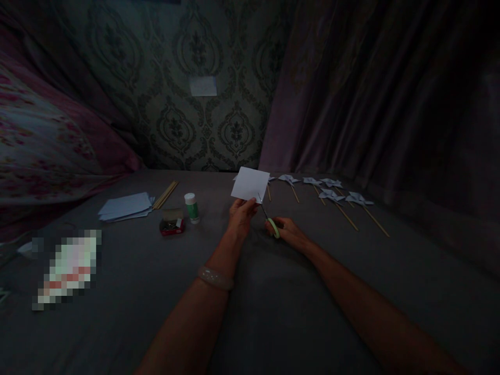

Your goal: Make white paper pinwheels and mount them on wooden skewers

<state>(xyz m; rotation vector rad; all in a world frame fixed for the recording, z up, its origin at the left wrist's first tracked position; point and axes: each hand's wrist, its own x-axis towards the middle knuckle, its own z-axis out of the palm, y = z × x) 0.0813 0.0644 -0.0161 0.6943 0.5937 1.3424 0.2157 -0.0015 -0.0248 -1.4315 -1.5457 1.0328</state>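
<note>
Pinched by its lower edge, a white square sheet of paper is held up in my left hand. My right hand grips a pair of scissors with light green handles. The blades point up and left, and their tips meet the paper's lower right part, close to my left fingers. Whether the blades have cut into the sheet is too small to tell. Behind the paper, a paper pinwheel on a stick is partly hidden.
To the right lie several paper pinwheels on wooden sticks. On the left are a stack of white paper, loose wooden sticks, a glue stick and an open red box of small metal pieces. A blurred packet lies nearer.
</note>
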